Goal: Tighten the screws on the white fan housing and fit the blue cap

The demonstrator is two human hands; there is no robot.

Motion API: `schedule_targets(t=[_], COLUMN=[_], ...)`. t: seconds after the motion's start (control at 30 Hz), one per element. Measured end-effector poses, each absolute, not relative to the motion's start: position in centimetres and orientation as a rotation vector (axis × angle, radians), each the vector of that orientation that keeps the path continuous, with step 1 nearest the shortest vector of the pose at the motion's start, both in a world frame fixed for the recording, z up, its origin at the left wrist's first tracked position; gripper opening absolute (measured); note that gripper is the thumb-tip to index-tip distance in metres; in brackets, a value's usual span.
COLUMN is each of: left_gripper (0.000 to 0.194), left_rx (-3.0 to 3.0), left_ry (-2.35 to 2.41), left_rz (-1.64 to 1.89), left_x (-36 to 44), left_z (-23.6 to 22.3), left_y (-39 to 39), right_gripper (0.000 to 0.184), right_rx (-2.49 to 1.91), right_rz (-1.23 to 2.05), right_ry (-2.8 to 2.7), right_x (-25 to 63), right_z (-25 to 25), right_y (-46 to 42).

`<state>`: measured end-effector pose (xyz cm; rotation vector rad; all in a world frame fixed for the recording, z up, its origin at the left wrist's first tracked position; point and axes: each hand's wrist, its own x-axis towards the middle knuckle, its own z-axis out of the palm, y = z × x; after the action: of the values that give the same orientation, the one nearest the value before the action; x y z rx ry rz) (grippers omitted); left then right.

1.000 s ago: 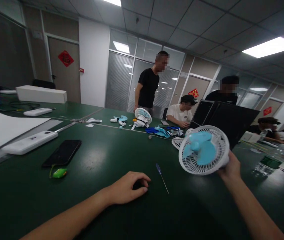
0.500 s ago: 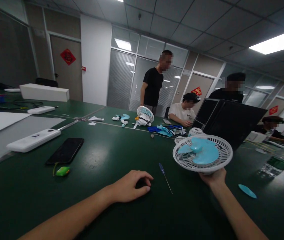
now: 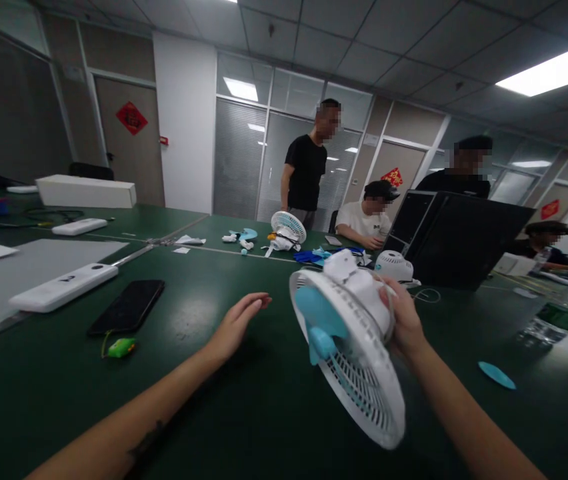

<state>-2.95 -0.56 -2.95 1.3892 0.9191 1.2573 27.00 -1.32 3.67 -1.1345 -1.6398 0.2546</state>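
Observation:
My right hand point(image 3: 404, 313) grips a small electric fan point(image 3: 359, 373) by its white motor housing. The fan is tilted on its side above the table, with light blue blades point(image 3: 320, 333) inside an open white slotted rear guard that faces left and toward me. My left hand point(image 3: 239, 323) is raised a little over the table, left of the fan, fingers stretched out with nothing in them. The screwdriver seen earlier is hidden now, behind the fan. A loose light blue oval piece point(image 3: 497, 375) lies right of my right forearm.
On the green table point(image 3: 189, 413) are a black phone point(image 3: 127, 307) with a green tag point(image 3: 122, 347) and a white power strip point(image 3: 64, 287). Farther back are another fan point(image 3: 288, 232), a white fan part point(image 3: 395, 267), blue gloves and a large black case point(image 3: 464, 233). A water bottle point(image 3: 554, 320) stands right. Several people are beyond.
My right hand has turned the fan from lying flat to its side and brought it left and nearer. My left hand has lifted, moved left, and straightened its fingers.

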Motion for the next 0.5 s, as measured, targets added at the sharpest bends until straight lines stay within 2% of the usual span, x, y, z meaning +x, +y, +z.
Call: schedule_targets(t=[0.1,0.23,0.37,0.5], left_gripper=[0.061,0.064,0.057,0.047], left_rx=[1.304,1.199,1.116,1.27], left_ry=[0.866,0.712,0.524,0.557], left_rz=[1.276,1.131,0.899,0.861], left_x=[-3.9,-5.7,-6.6,-5.9], left_z=[-2.2,-0.8,-0.3,-0.4], left_y=[0.1,0.1,-0.1,-0.6], right_gripper=[0.05,0.046,0.054,0.062], right_rx=[-0.965,-0.712,-0.653,-0.646], right_rz=[0.306,0.253,0.191,0.196], right_ry=[-1.826,-2.234,-2.453,-2.499], right_x=[23.0,17.9,14.8,14.5], right_z=[5.5,6.6,6.3,6.3], right_y=[-2.5,-3.9,-4.3,-4.0])
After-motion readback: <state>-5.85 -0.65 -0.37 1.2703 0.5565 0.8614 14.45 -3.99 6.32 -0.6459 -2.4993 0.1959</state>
